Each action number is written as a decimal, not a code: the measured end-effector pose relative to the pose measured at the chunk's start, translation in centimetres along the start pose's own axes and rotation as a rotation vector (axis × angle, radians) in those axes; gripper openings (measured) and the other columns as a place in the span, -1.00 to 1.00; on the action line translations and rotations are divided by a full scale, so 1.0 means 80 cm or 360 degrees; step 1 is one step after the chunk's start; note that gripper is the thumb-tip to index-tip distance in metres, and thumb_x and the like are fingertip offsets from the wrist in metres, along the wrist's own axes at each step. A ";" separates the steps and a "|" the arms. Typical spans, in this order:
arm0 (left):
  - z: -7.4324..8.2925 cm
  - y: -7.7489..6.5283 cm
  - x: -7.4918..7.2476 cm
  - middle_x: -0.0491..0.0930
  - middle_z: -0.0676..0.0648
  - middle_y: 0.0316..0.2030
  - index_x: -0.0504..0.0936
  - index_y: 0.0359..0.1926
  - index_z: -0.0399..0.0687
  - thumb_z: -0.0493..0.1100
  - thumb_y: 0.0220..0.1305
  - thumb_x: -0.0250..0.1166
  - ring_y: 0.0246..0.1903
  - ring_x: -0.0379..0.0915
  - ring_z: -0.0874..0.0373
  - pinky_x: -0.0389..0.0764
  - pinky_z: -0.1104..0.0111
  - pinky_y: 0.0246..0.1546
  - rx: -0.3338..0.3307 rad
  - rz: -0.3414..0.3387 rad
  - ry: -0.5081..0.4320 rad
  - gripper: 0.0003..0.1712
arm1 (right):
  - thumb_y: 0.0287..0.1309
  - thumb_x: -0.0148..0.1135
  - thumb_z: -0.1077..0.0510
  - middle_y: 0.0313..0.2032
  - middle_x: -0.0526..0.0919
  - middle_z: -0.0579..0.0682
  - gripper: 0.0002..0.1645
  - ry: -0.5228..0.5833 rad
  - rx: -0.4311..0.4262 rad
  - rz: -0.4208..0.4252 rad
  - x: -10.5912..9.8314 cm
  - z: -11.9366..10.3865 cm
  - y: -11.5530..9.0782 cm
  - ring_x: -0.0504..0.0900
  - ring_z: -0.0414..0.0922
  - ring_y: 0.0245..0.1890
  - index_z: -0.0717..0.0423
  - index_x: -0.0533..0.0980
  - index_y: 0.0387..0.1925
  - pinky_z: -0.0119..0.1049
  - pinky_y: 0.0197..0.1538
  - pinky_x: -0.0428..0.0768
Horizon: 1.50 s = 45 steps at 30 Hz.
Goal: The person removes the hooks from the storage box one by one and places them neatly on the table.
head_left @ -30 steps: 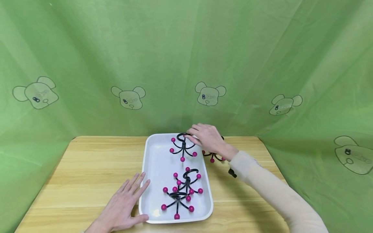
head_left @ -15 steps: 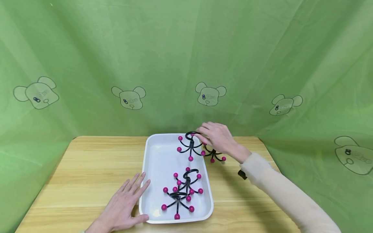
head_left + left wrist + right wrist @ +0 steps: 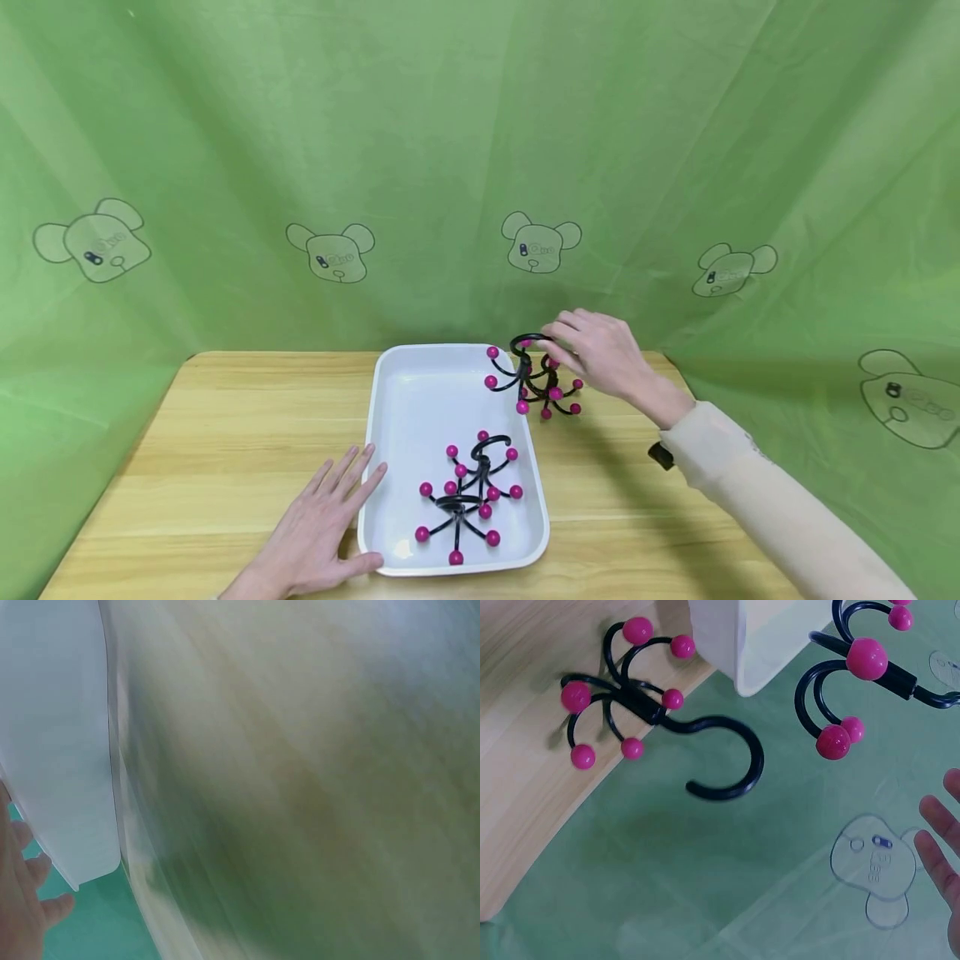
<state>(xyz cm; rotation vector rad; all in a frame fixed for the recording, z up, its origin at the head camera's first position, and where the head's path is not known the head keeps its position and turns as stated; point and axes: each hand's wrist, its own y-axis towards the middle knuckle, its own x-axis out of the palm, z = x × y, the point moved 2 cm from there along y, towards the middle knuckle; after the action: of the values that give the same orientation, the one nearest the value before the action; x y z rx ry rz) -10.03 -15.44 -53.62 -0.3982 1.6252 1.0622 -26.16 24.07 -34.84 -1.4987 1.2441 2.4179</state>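
Note:
My right hand (image 3: 600, 354) pinches the curved hook of a black multi-arm hanger (image 3: 524, 365) with pink ball tips. That hanger is raised over the far right rim of the white tray (image 3: 412, 417), and in the right wrist view its arms spread around the black stem (image 3: 894, 679). Just behind it, a matching hanger (image 3: 639, 703) stands hook-up on the table outside the tray. Two more alike, one hanger (image 3: 483, 468) and a nearer hanger (image 3: 457, 512), overlap at the tray's near end. My left hand (image 3: 311, 529), fingers spread, rests at the tray's left edge.
The wooden table (image 3: 247, 417) extends on both sides of the tray. A green curtain (image 3: 435, 167) printed with mouse heads rises behind the table and along its sides. A black band (image 3: 662, 455) shows at my right sleeve.
My right hand has carried the hanger rightward from above the tray's far part to its right rim, near the one on the table. My left hand and the tray have stayed put.

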 end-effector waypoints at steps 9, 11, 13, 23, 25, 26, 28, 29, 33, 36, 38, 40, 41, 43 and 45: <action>-0.001 -0.001 0.001 0.25 -0.21 0.62 0.31 0.60 -0.02 0.68 0.07 0.22 0.53 0.31 -0.24 -0.56 0.33 0.71 -0.0002 0.0001 -0.0009 0.28 | 0.63 -0.29 -0.34 -0.35 0.76 0.03 -0.20 -0.0062 0.0012 0.0043 -0.025 0.015 -0.019 0.65 -0.08 -0.48 0.11 0.71 -0.19 -0.25 -0.51 0.64; -0.002 -0.001 0.001 0.25 -0.21 0.62 0.31 0.60 -0.02 0.68 0.07 0.22 0.53 0.31 -0.24 -0.56 0.33 0.71 -0.0002 0.0001 -0.0005 0.28 | 0.63 -0.28 -0.33 -0.35 0.76 0.04 -0.20 -0.0069 0.0021 0.0056 -0.030 0.018 -0.023 0.66 -0.07 -0.48 0.13 0.71 -0.20 -0.25 -0.52 0.64; -0.002 -0.001 0.001 0.24 -0.21 0.62 0.31 0.60 -0.02 0.69 0.07 0.22 0.53 0.31 -0.24 -0.57 0.33 0.71 -0.0001 -0.0002 -0.0005 0.28 | 0.63 -0.27 -0.33 -0.35 0.77 0.06 -0.20 -0.0076 0.0035 0.0060 -0.035 0.021 -0.027 0.66 -0.06 -0.49 0.14 0.71 -0.20 -0.24 -0.53 0.64; -0.003 -0.002 0.002 0.24 -0.22 0.62 0.30 0.60 -0.02 0.69 0.08 0.21 0.53 0.31 -0.24 -0.59 0.35 0.70 -0.0005 -0.0006 -0.0014 0.28 | 0.62 -0.28 -0.35 -0.34 0.78 0.05 -0.17 -0.0101 0.0087 0.0033 -0.056 0.042 -0.048 0.66 -0.08 -0.50 0.13 0.73 -0.19 -0.26 -0.56 0.60; -0.003 -0.002 0.001 0.24 -0.22 0.62 0.30 0.60 -0.02 0.69 0.08 0.21 0.52 0.31 -0.24 -0.60 0.35 0.70 -0.0006 -0.0007 -0.0016 0.28 | 0.62 -0.27 -0.36 -0.34 0.78 0.05 -0.18 -0.0095 0.0099 0.0020 -0.059 0.047 -0.054 0.65 -0.08 -0.50 0.13 0.73 -0.18 -0.26 -0.56 0.59; -0.003 -0.002 0.001 0.24 -0.22 0.62 0.30 0.60 -0.02 0.69 0.08 0.21 0.52 0.31 -0.24 -0.60 0.35 0.70 -0.0007 -0.0007 -0.0017 0.28 | 0.61 -0.27 -0.36 -0.33 0.78 0.05 -0.18 -0.0096 0.0106 0.0010 -0.060 0.050 -0.057 0.66 -0.08 -0.50 0.13 0.72 -0.18 -0.25 -0.56 0.59; -0.003 -0.002 0.001 0.24 -0.21 0.62 0.30 0.61 -0.01 0.69 0.08 0.20 0.53 0.31 -0.24 -0.60 0.35 0.70 -0.0007 -0.0010 -0.0015 0.28 | 0.61 -0.21 -0.35 -0.32 0.78 0.05 -0.22 -0.0092 0.0121 -0.0010 -0.062 0.056 -0.063 0.67 -0.07 -0.48 0.13 0.72 -0.16 -0.23 -0.55 0.61; -0.003 -0.002 0.001 0.24 -0.21 0.62 0.30 0.61 -0.01 0.69 0.08 0.20 0.53 0.31 -0.24 -0.60 0.35 0.70 -0.0008 -0.0012 -0.0016 0.28 | 0.60 -0.15 -0.33 -0.31 0.78 0.05 -0.27 -0.0087 0.0127 -0.0021 -0.063 0.059 -0.066 0.67 -0.07 -0.48 0.13 0.72 -0.15 -0.22 -0.54 0.62; -0.003 -0.002 0.001 0.23 -0.21 0.62 0.29 0.61 -0.01 0.69 0.08 0.21 0.53 0.31 -0.24 -0.60 0.35 0.70 -0.0012 -0.0014 -0.0015 0.28 | 0.48 0.14 -0.15 -0.29 0.77 0.07 -0.54 -0.0083 0.0149 -0.0066 -0.064 0.069 -0.079 0.68 -0.06 -0.44 0.14 0.71 -0.13 -0.21 -0.51 0.64; -0.004 -0.002 0.001 0.23 -0.21 0.63 0.29 0.61 -0.01 0.69 0.08 0.20 0.53 0.31 -0.24 -0.60 0.35 0.70 -0.0015 -0.0013 -0.0013 0.28 | 0.45 0.19 -0.12 -0.28 0.77 0.06 -0.59 -0.0083 0.0178 -0.0095 -0.064 0.076 -0.088 0.67 -0.07 -0.44 0.13 0.71 -0.12 -0.23 -0.51 0.64; -0.004 -0.002 0.001 0.23 -0.21 0.63 0.29 0.61 -0.01 0.69 0.08 0.20 0.53 0.31 -0.23 -0.60 0.35 0.70 -0.0015 -0.0013 -0.0011 0.28 | 0.51 0.12 -0.18 -0.28 0.77 0.05 -0.52 -0.0083 0.0208 -0.0111 -0.064 0.081 -0.095 0.67 -0.08 -0.44 0.12 0.71 -0.12 -0.23 -0.50 0.64; -0.004 -0.002 0.001 0.23 -0.21 0.63 0.29 0.61 -0.01 0.69 0.08 0.20 0.53 0.31 -0.23 -0.59 0.35 0.70 -0.0015 -0.0012 -0.0010 0.28 | 0.56 0.04 -0.23 -0.28 0.77 0.04 -0.45 -0.0081 0.0238 -0.0128 -0.065 0.085 -0.101 0.67 -0.09 -0.44 0.11 0.71 -0.11 -0.24 -0.50 0.63; -0.003 -0.002 0.001 0.23 -0.21 0.63 0.29 0.61 -0.01 0.69 0.08 0.20 0.53 0.31 -0.23 -0.59 0.35 0.70 -0.0015 -0.0012 -0.0008 0.28 | 0.57 0.00 -0.25 -0.27 0.77 0.04 -0.42 -0.0082 0.0250 -0.0136 -0.065 0.087 -0.104 0.68 -0.09 -0.44 0.11 0.71 -0.10 -0.24 -0.50 0.64; -0.003 -0.002 0.001 0.23 -0.21 0.63 0.29 0.61 -0.01 0.69 0.08 0.21 0.53 0.31 -0.23 -0.59 0.35 0.70 -0.0016 -0.0011 -0.0008 0.28 | 0.56 0.05 -0.22 -0.26 0.77 0.04 -0.47 -0.0085 0.0272 -0.0151 -0.065 0.091 -0.109 0.69 -0.08 -0.42 0.10 0.71 -0.09 -0.23 -0.49 0.64; -0.003 -0.002 0.000 0.23 -0.21 0.62 0.29 0.61 -0.01 0.68 0.07 0.21 0.53 0.31 -0.23 -0.60 0.35 0.70 -0.0016 -0.0011 -0.0008 0.28 | 0.52 0.14 -0.15 -0.25 0.78 0.04 -0.56 -0.0088 0.0294 -0.0166 -0.064 0.095 -0.115 0.70 -0.07 -0.41 0.10 0.71 -0.08 -0.23 -0.49 0.64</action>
<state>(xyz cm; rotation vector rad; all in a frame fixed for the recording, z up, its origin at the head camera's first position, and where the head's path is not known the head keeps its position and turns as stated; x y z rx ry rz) -10.09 -15.74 -53.73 -0.4078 1.6136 1.0656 -25.19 36.98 -34.84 -1.3998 1.3025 2.1970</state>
